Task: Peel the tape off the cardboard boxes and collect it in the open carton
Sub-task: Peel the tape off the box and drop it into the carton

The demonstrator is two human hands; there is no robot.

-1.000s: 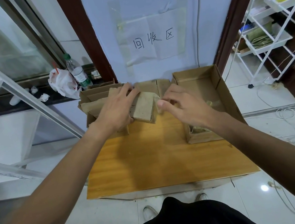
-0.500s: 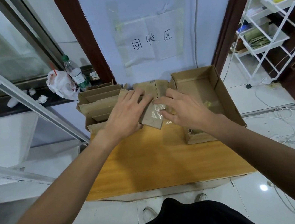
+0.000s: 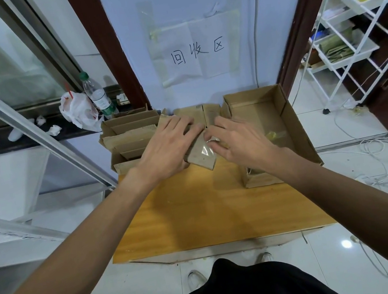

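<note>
On the yellow wooden table [image 3: 199, 210], toward 12 o'clock, the left hand [image 3: 165, 149] grips a small, stiff brown cardboard box [image 3: 201, 157] while the right hand [image 3: 241, 141] pinches its clear tape strip [image 3: 206, 148], probably flimsy and clingy and best pulled from its lifted edge, with the open brown carton [image 3: 295, 123] at 3 o'clock.

Just left of your grip on the small box [image 3: 201, 157] and its tape [image 3: 205, 149], stacked boxes [image 3: 129, 137] crowd in. Just right stands the open carton [image 3: 289, 117] wall. Nearer you the table [image 3: 199, 210] lies bare.

Single wide-angle head view, looking forward and down from above the bench [image 3: 214, 210], wall with paper sign [image 3: 198, 50] facing, near enough that both forearms fill the lower corners
</note>
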